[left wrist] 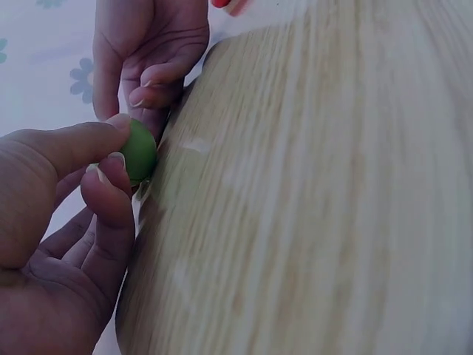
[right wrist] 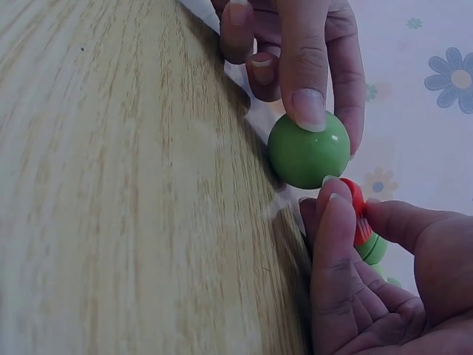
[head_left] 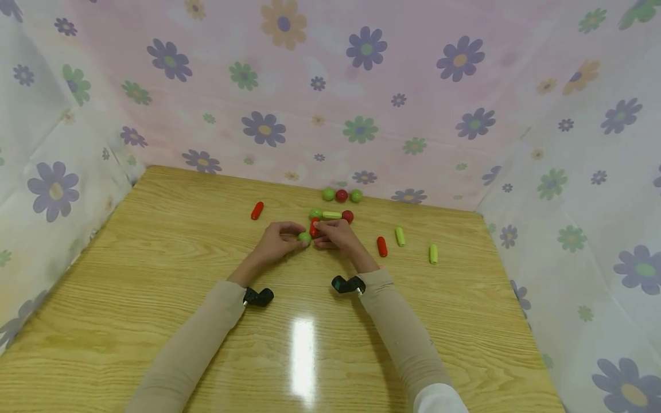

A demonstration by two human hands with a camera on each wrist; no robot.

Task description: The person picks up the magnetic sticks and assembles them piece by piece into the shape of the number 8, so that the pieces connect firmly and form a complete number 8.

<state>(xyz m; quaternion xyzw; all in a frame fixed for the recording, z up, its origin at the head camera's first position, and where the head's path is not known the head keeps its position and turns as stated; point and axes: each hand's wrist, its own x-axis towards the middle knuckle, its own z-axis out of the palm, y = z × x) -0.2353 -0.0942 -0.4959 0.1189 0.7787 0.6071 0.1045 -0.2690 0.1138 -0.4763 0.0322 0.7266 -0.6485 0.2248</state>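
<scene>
My left hand (head_left: 276,242) pinches a glossy green ball (head_left: 304,237) between thumb and fingers, low at the table surface. Just right of it, my right hand (head_left: 338,234) holds a short red rod (head_left: 313,229) between thumb and fingertips. In the right wrist view the held green ball (right wrist: 309,151) is close to the near end of the red rod (right wrist: 357,198); whether they touch I cannot tell. Beyond the rod's far end lies another green ball (head_left: 314,214), in line with a yellow-green rod (head_left: 331,215) and a dark red ball (head_left: 348,217).
Behind, a row holds a green ball (head_left: 328,194), a dark red ball (head_left: 341,196) and another green ball (head_left: 356,196). One red rod (head_left: 257,210) lies left; another red rod (head_left: 382,246) and two yellow-green rods (head_left: 400,236) lie right. Flowered cloth (head_left: 320,103) borders the wooden table (head_left: 206,332).
</scene>
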